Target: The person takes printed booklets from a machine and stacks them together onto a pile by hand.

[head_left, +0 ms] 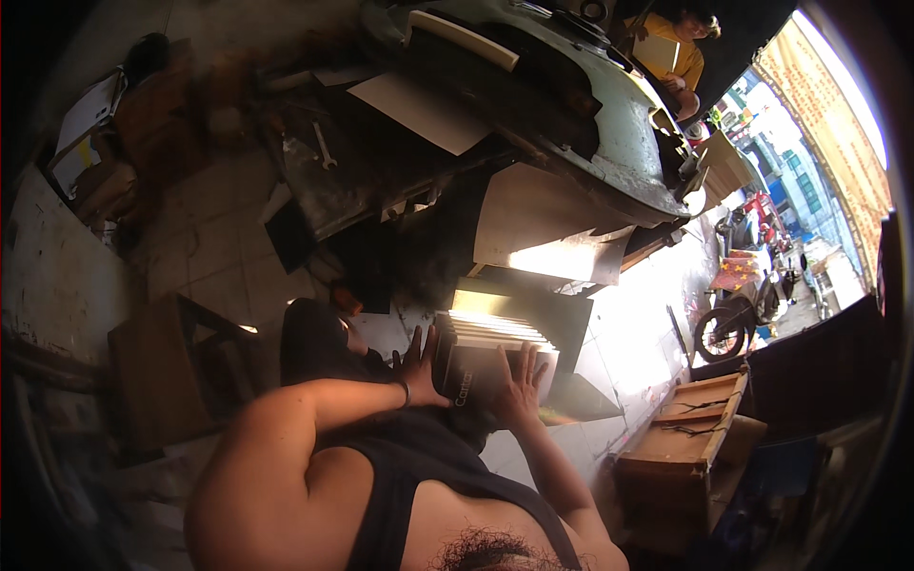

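Note:
A stack of several flat dark pieces with pale edges (466, 369) stands in front of my body; I cannot tell whether they are books, boxes or boards. Light lettering marks the near face. My left hand (419, 369) lies against the stack's left side, fingers stretched and spread. Across from it, my right hand (519, 388) rests on the near right part with its fingers extended. Both hands are open, touching the stack without wrapping round it. Beneath and behind the stack is a brown cardboard sheet (557, 319).
A cluttered workbench (381, 181) holds a wrench (325, 146) and a white sheet (419, 112). Beside it sits a large grey-green machine (624, 143). A wooden crate (685, 419) stands at right, an open box (176, 366) at left. Another person (671, 57) in yellow is far right, near a parked motorcycle (733, 324).

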A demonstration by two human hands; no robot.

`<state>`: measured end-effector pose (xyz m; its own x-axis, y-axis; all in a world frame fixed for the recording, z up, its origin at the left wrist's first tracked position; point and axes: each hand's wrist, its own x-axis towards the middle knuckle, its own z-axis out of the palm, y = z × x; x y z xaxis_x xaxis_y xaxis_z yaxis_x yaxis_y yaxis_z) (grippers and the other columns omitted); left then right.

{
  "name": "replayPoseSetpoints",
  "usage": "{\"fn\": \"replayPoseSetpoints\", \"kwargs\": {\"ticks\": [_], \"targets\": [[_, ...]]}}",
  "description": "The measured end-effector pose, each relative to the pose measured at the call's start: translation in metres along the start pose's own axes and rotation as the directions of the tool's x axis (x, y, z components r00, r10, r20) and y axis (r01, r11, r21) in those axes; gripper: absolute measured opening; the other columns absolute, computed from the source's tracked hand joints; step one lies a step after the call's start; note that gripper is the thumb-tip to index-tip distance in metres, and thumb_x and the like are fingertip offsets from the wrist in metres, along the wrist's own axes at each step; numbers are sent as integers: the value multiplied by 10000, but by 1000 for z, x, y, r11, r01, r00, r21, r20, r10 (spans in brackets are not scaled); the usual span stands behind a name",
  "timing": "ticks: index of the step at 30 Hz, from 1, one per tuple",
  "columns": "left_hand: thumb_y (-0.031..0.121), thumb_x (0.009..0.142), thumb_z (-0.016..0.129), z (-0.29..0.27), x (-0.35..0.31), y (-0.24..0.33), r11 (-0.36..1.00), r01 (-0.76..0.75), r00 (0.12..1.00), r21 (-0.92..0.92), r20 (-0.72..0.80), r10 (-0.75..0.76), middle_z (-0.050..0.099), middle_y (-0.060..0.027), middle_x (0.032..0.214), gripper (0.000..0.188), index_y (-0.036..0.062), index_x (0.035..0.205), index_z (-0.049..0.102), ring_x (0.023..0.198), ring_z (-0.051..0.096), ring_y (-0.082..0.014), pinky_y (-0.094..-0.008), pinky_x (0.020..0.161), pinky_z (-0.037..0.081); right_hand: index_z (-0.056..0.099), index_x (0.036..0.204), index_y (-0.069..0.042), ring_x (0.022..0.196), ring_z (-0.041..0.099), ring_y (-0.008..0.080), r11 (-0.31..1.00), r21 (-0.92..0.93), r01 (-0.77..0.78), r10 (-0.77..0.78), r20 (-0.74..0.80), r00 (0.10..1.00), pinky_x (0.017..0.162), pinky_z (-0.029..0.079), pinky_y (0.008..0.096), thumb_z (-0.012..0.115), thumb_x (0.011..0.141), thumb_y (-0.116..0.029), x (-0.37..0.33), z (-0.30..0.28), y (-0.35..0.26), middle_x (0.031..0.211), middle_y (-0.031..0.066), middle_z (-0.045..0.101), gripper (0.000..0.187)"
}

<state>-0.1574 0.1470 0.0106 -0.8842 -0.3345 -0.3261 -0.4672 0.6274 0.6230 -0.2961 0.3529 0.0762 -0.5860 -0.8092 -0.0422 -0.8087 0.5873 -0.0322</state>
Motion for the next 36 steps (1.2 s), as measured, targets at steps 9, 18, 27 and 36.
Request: {"fn": "replayPoseSetpoints", "kwargs": {"ticks": [9, 18, 27, 36], "targets": [[692, 504, 914, -4, 5, -3, 996, -74, 997, 41, 27, 73, -173, -195, 1712, 1678, 110, 1635, -180, 1586, -117, -411, -728, 1173, 249, 37, 1679, -220, 1587, 2, 465, 980, -108, -167, 175, 71, 982, 1219, 67, 709, 970, 525, -561, -11, -24, 75, 1702, 298, -19, 1523], [854, 518, 825, -12, 13, -22, 978, -207, 976, 39, 71, 204, -123, -272, 1699, 1695, 59, 1623, -184, 1576, -64, -472, -633, 1241, 174, 138, 1663, -152, 1562, 171, 434, 944, 327, -31, 124, -266, 956, 1242, 224, 565, 965, 656, -315, 36, -38, 66, 1675, 283, 138, 1313], [835, 741, 678, -80, -14, -95, 981, -113, 981, -161, -177, 84, 69, -288, 1696, 1289, 187, 1676, 71, 1581, 90, -443, -722, 1207, 39, 576, 1392, -35, 1011, 720, 268, -144, 985, 99, 323, -47, 945, 868, 586, 357, 695, 981, -87, 237, -76, 32, 1292, 177, 669, 431], [797, 787, 609, -108, -55, -164, 979, 168, 948, 120, -292, -127, 238, -183, 1688, 969, 163, 1515, 526, 1590, 129, -355, -683, 1238, 18, 557, 1384, -56, 1090, 670, 266, 369, 865, 340, 256, -446, 857, 941, 544, 396, 665, 976, -106, 342, -98, 19, 1311, 134, 643, 425]]}}
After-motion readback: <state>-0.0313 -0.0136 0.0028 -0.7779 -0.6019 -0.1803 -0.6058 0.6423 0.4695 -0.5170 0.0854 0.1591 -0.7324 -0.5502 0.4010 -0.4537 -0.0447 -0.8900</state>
